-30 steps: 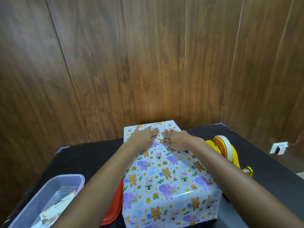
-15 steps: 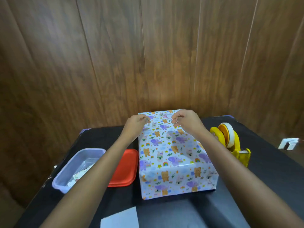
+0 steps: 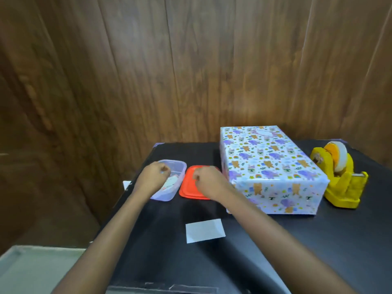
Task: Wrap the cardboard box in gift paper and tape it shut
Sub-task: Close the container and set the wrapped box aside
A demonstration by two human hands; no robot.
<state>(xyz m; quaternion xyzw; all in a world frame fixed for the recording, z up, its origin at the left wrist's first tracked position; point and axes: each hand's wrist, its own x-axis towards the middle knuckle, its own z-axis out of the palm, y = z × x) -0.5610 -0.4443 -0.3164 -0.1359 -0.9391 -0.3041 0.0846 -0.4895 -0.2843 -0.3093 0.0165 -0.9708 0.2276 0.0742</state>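
The cardboard box (image 3: 271, 166) lies on the far right part of the black table (image 3: 318, 240). It is fully covered in gift paper (image 3: 252, 150) printed with small animals, and no bare cardboard shows. Half a second ago both hands were at its far end and pinched at the paper there. Now they have left it, and the box stands alone, untouched.

The left hand (image 3: 152, 177) is over the clear plastic container (image 3: 163, 196), and the right hand (image 3: 209, 182) is over the red lid (image 3: 187, 190) beside it. On both hands the fingers are curled toward the thumb. The view is blurred there, so I cannot tell whether they hold some small thing or nothing.

I judge that the wrapping and taping are finished, or almost. The hands perhaps go for something in the container, but this is only a guess.

Counted from big to small:
- One table.
- One wrapped box.
- One yellow tape dispenser (image 3: 339, 183) carrying one roll (image 3: 339, 154), just right of the box.
- One container with some paper pieces (image 3: 171, 181) inside, whose number I cannot tell.
- One red lid, between the container and the box.
- One white slip of paper (image 3: 205, 230), nearer the front edge and apart from everything else.
- Two hands.
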